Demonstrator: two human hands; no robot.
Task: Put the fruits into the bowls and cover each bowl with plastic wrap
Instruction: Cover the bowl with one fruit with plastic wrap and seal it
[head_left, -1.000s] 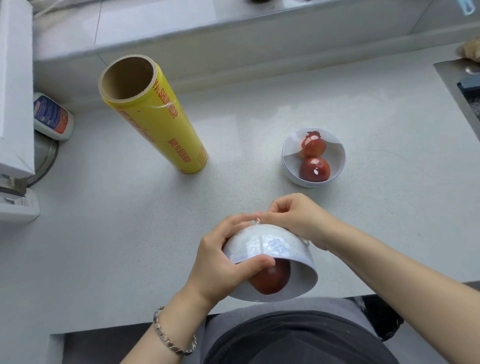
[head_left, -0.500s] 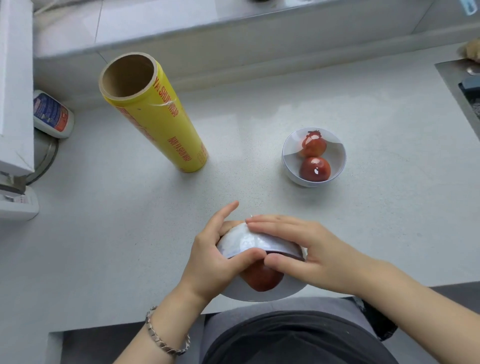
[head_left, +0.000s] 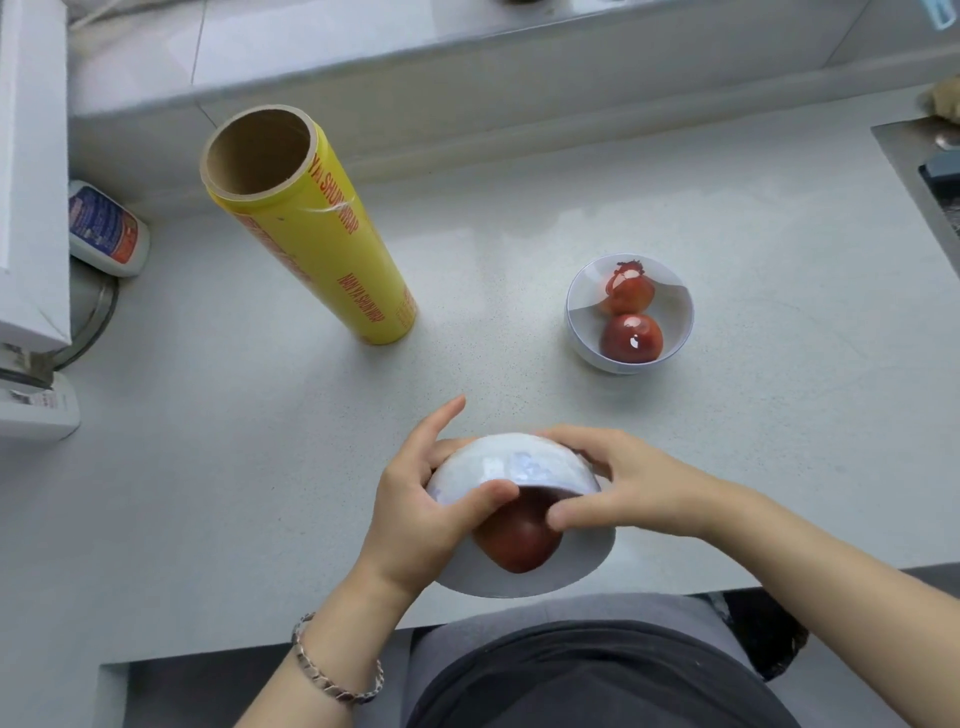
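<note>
near bowl (head_left: 509, 462): 6 o'clock, table (head_left: 519, 208) edge, tilted, one red fruit (head_left: 519, 543) inside
left hand (head_left: 415, 514): grip clasps near bowl, forefinger lifted
right hand (head_left: 634, 488): grip clasps its other side
far bowl (head_left: 670, 296): 1 o'clock, two fruits (head_left: 631, 338)
roll (head_left: 332, 249): 11 o'clock, upright

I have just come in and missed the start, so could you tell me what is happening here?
A person holds the near bowl tipped toward them, the left hand gripping one side and the right hand the other. One red fruit lies inside, and film seems stretched over the mouth. The far bowl sits on the counter with two red fruits, apparently wrapped already. The yellow wrap roll stands upright farther left.
</note>
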